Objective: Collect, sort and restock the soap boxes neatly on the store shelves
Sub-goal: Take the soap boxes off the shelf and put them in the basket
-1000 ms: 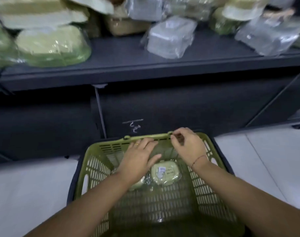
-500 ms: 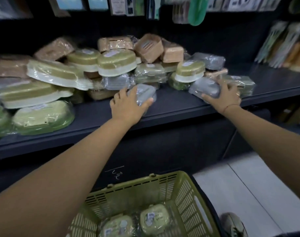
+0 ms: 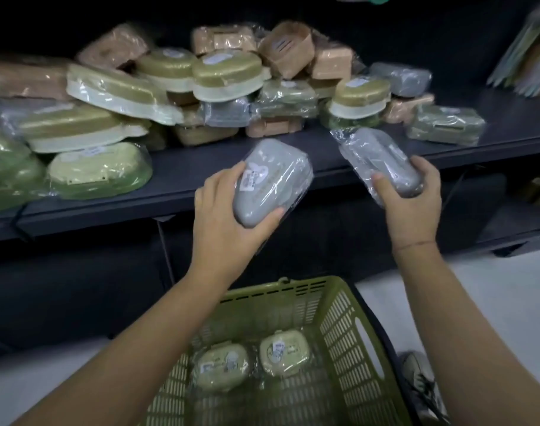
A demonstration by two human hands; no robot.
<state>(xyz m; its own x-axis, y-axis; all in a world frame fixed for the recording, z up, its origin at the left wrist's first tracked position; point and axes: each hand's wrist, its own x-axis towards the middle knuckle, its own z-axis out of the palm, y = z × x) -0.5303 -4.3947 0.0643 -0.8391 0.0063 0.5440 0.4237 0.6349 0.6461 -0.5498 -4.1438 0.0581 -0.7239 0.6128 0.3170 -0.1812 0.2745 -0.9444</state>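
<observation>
While the dark shelf (image 3: 201, 186) carries most of the stock, its soap boxes lie in a loose, mixed heap (image 3: 225, 75), with brown, olive-and-cream, green and grey ones leaning on each other from the left end toward the back, so the sorting looks barely begun. Below the shelf's front edge stands the green basket (image 3: 339, 302), with only two pale green boxes (image 3: 221, 365) (image 3: 284, 352) lying flat on its bottom. I judge that collecting is at an early stage and that none of the neat restocking is done.

Both hands are raised near the shelf's front edge, each holding one wrapped grey box. The left hand (image 3: 222, 216) has fingers and thumb curled round the near end of a grey box (image 3: 271, 179), label up, lifted clear of the shelf. The right hand (image 3: 413, 204) grips the near end of a second grey box (image 3: 382, 161), thumb on top; whether its far end touches the shelf I cannot tell.
</observation>
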